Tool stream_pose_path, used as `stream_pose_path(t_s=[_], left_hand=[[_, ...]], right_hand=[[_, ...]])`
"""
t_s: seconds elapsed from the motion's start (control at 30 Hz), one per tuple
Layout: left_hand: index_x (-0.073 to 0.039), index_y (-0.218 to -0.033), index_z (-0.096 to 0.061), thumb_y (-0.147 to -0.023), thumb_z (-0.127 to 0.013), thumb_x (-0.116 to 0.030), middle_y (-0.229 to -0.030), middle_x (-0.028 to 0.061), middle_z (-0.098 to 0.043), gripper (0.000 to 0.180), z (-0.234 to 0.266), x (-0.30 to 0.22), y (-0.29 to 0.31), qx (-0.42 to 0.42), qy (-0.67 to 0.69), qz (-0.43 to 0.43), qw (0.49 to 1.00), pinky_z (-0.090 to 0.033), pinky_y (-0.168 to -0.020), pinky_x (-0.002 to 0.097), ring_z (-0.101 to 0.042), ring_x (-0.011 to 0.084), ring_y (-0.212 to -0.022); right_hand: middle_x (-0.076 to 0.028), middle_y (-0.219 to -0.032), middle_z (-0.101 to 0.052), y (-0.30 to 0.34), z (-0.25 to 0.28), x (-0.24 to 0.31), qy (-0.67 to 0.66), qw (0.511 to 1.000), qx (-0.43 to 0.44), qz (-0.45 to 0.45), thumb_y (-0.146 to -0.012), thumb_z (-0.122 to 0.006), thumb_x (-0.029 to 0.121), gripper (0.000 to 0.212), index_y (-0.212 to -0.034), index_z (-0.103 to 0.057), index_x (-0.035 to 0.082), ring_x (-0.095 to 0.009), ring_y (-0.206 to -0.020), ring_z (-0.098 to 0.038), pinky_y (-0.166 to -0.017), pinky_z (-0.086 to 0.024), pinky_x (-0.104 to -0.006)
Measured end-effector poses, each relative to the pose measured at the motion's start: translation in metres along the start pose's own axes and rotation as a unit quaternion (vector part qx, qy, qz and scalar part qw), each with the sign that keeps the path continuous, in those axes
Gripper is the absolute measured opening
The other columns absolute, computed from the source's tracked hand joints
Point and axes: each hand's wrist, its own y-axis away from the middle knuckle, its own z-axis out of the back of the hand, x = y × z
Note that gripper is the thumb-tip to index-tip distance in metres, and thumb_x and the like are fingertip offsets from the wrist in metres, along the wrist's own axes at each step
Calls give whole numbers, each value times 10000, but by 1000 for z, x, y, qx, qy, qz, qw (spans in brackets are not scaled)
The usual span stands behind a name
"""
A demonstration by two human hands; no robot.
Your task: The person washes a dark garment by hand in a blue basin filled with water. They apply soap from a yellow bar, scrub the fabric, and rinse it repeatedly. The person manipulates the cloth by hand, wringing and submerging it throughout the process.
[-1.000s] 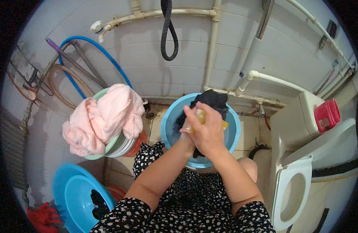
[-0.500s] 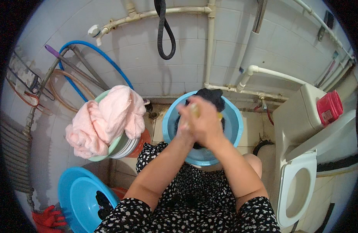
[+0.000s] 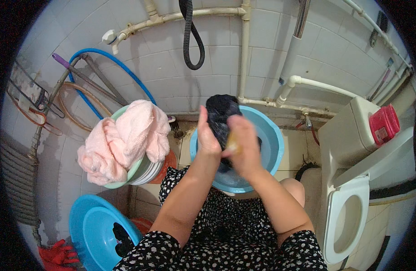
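Observation:
Over the light blue basin (image 3: pixel 273 128) with water in it, my left hand (image 3: pixel 209 137) carries a wet black cloth (image 3: pixel 222 110). Its thumb stands up beside the fabric, while its fingers are hidden behind it. My right hand (image 3: pixel 246 144), smeared by motion, is closed on a yellowish bar of soap (image 3: pixel 235 141) against the near part of the cloth. More dark fabric shows below my hands in the basin; what garment it is I cannot make out.
Left stands a pail piled with a pink towel (image 3: pixel 131 140). Nearer lies a tilted blue basin (image 3: pixel 88 226) containing black items, with red gloves (image 3: pixel 59 255) beside it. A toilet (image 3: pixel 348 221) is at right; a black hose (image 3: pixel 194 45) hangs from above.
My hands were pressed together over the basin and have parted. The black cloth, earlier lying at the basin's far rim, is now up at my left hand. The soap is in my right hand.

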Motion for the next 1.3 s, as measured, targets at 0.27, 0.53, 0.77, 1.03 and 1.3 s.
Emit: stream_pose_path(t_s=[0.27, 0.53, 0.77, 1.03, 1.3], left_hand=[[-48, -947, -595, -865, -561, -371, -922, 132, -634, 335, -13, -4, -15, -182, -11, -137, 974, -508, -775, 446, -616, 288, -843], [-11, -1012, -619, -816, -633, -113, -986, 72, -636, 222, -24, 74, 19, -119, -259, -120, 951, -502, -767, 331, -614, 191, -841], [-62, -1294, -417, -919, -390, -404, -1298, 104, -469, 507, 26, 46, 10, -40, -168, 40, 984, -439, -885, 365, -508, 245, -1113], [-51, -1113, -543, -888, -467, -381, -1113, 73, -572, 406, -8, 62, 25, -148, -261, 24, 954, -427, -883, 353, -552, 201, -1005], [-103, -1109, -552, -903, -401, -362, -1074, 78, -576, 364, -28, 60, 24, -220, -198, 16, 955, -430, -893, 353, -553, 210, -1009]], right_hand=[[-72, -987, -554, 55, -28, -52, -451, 581, -115, -668, -939, -379, 496, 478, -1193, -456, 99, -213, -725, -539, -638, -492, -347], [-155, -1195, -471, -7, 18, -60, -307, 816, -336, -357, -981, -341, 378, 468, -1281, -380, 20, -241, -1100, -471, -943, -389, -365], [-151, -1166, -462, 4, -5, 6, 242, 970, 9, 20, -699, -718, 196, 553, -1213, -520, 140, -350, -1039, -475, -873, -397, -412], [-182, -1138, -495, -7, 14, -14, 167, 979, 84, -80, -756, -672, 227, 647, -1331, -410, 87, -349, -1026, -493, -900, -397, -430], [-157, -1175, -468, -12, 11, -35, 108, 980, 35, -161, -799, -638, 247, 561, -1307, -449, 101, -339, -1048, -474, -903, -387, -425]])
